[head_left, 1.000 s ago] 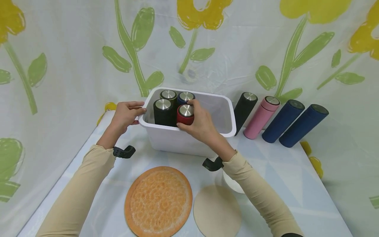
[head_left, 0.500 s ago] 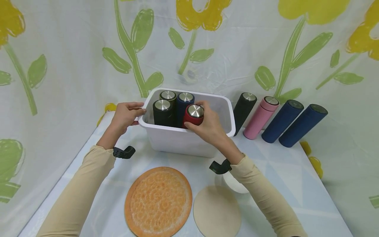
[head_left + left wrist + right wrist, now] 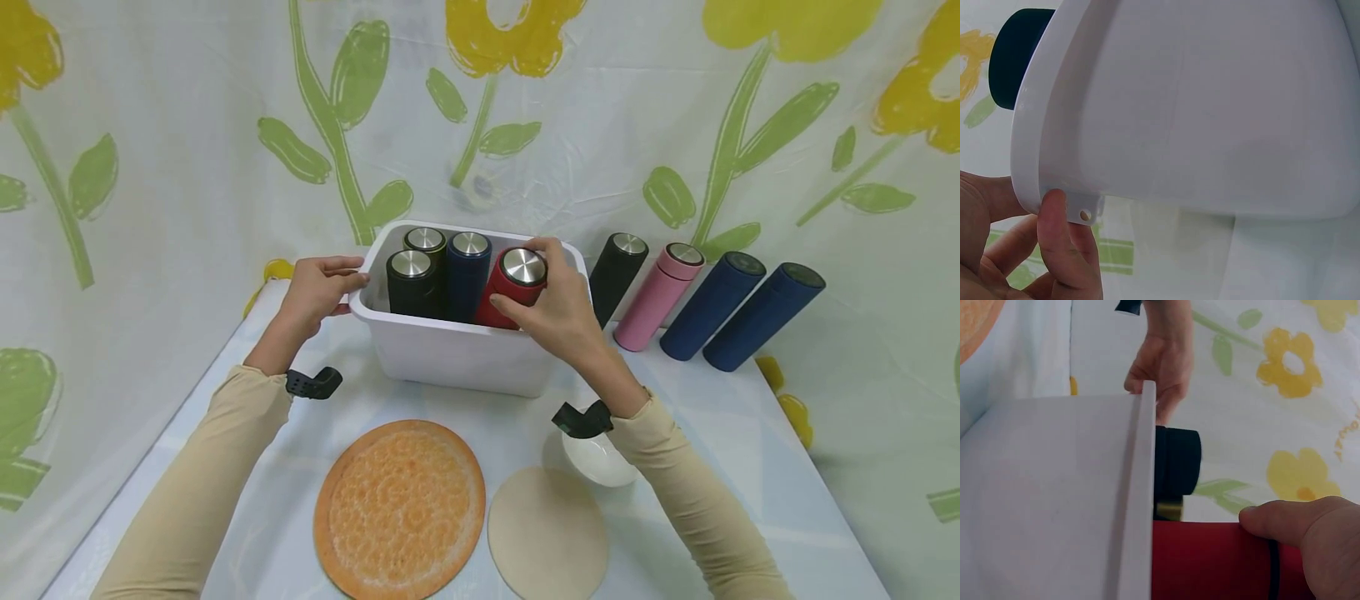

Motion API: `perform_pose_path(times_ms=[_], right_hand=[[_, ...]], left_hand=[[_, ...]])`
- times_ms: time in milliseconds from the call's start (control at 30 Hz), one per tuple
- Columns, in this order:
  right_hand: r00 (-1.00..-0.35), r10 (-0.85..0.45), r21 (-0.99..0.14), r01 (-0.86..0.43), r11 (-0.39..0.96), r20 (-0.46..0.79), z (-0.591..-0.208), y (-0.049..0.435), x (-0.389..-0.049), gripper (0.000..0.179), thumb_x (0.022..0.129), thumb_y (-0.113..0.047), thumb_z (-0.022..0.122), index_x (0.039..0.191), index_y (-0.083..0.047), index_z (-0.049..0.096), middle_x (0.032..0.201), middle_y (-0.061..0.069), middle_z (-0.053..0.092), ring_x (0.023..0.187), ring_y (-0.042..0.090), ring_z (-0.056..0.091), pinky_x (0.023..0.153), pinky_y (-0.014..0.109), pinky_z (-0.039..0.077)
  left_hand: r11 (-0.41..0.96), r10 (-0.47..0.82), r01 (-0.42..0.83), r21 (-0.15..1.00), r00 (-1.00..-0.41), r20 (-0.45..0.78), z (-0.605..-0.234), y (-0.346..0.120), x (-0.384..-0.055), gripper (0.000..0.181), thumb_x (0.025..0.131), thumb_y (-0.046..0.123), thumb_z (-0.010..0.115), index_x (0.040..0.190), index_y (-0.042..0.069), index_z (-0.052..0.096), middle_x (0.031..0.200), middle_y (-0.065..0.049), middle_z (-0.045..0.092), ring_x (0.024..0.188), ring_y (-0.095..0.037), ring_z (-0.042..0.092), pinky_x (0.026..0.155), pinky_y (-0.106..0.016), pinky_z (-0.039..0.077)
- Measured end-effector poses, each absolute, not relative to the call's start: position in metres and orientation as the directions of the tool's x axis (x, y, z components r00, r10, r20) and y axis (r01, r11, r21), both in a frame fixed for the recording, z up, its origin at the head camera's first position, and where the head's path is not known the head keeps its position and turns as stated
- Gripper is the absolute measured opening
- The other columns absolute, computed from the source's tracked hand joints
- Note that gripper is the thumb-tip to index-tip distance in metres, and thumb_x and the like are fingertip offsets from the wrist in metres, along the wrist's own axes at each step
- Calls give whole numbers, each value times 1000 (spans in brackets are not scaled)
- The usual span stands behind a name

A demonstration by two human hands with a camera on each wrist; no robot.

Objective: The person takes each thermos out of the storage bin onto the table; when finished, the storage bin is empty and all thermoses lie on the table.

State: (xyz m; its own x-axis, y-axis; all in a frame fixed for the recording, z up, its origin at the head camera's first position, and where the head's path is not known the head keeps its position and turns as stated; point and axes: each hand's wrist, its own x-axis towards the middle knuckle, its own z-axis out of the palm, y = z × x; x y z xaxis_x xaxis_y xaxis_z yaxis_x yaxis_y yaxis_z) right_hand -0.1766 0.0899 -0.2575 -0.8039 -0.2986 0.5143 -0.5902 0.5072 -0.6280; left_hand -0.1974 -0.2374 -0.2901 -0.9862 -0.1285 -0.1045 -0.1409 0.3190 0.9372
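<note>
One red bottle (image 3: 508, 292) held at its top by the right hand (image 3: 564, 308), lower part inside a white bin (image 3: 457, 354)

The right-hand grip is partly closed, spread to the bottle's width: the thumb lies on the near side, the fingers round the far right. Gripping near the lid probably keeps the knuckles above the rim. The bottle seems to lean rightward, though lens slant may contribute; the near wall hides its base, so contact with the floor cannot be judged.

Just left of the grip stand a blue bottle (image 3: 468, 279), a black bottle (image 3: 411, 292) and, behind the latter, a dark bottle with a yellowish band (image 3: 425, 240). Their cluster limits leftward movement; more room appears towards the bin's right wall, partly covered by the hand.

At the far left, the left hand (image 3: 311, 293) pinches the rim beside a holed tab (image 3: 1085, 214), presumably steadying the bin.

Right of the grip, beyond the wall, a black flask (image 3: 618, 271), a pink flask (image 3: 657, 300) and two navy flasks (image 3: 712, 308) form a row near the table (image 3: 720, 467) edge; the nearest leaves little sideways clearance outside. Below the grip lie a white bowl (image 3: 598, 460), a beige disc (image 3: 547, 533) and a bread-patterned disc (image 3: 401, 508).
</note>
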Motion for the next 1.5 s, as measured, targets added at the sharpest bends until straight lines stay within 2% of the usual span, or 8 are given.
perform_pose_path(times_ms=[233, 333, 567, 767, 933, 1133, 1500], right_hand=[[-787, -254, -600, -599, 530, 562, -246, 103, -170, 68, 79, -13, 85, 132, -3, 44, 116, 12, 66, 103, 22, 65, 82, 39, 58], [-777, -249, -596, -610, 521, 578, -242, 107, -168, 67, 79, -14, 85, 132, -3, 45, 112, 11, 67, 100, 18, 66, 80, 35, 58], [-756, -221, -579, -624, 524, 616, -232, 113, -163, 69, 78, -16, 86, 132, -4, 45, 107, 9, 68, 95, 14, 66, 66, 26, 58], [-737, -209, -552, -635, 540, 643, -225, 117, -158, 70, 78, -17, 86, 133, -3, 44, 112, 11, 67, 98, 15, 65, 73, 28, 59], [-721, -188, -540, -642, 544, 667, -218, 123, -154, 69, 79, -16, 85, 133, -3, 45, 112, 10, 68, 99, 17, 66, 75, 22, 57], [-720, -176, -553, -645, 527, 672, -212, 128, -148, 70, 79, -14, 85, 135, -5, 45, 117, 9, 68, 107, 18, 65, 82, 24, 56], [-690, -162, -543, -674, 501, 706, -203, 134, -137, 69, 79, -9, 84, 137, -5, 46, 121, 5, 66, 109, 16, 64, 77, 22, 56]], left_hand=[[331, -127, -132, 934, -987, -95, -290, -236, -199, 47, 99, 19, 64, 143, 6, 55, 136, -20, 58, 120, -33, 57, 74, -26, 57], [327, -125, -128, 936, -988, -91, -291, -237, -199, 45, 100, 18, 63, 143, 5, 56, 136, -20, 59, 121, -32, 57, 74, -26, 57], [323, -122, -116, 939, -989, -80, -291, -238, -198, 45, 99, 17, 63, 142, 4, 56, 135, -20, 59, 119, -32, 58, 71, -24, 57], [317, -118, -116, 941, -990, -82, -290, -238, -198, 45, 99, 17, 63, 142, 4, 56, 134, -21, 60, 117, -32, 60, 70, -23, 57], [322, -115, -121, 939, -989, -88, -289, -238, -198, 46, 99, 18, 63, 142, 5, 56, 135, -20, 59, 118, -32, 59, 72, -25, 57], [323, -117, -122, 938, -989, -89, -289, -238, -198, 45, 99, 18, 63, 142, 5, 56, 135, -20, 59, 119, -33, 59, 72, -25, 57], [323, -123, -135, 937, -987, -100, -288, -238, -199, 45, 99, 18, 63, 142, 5, 56, 135, -19, 60, 117, -32, 59, 70, -23, 57]])
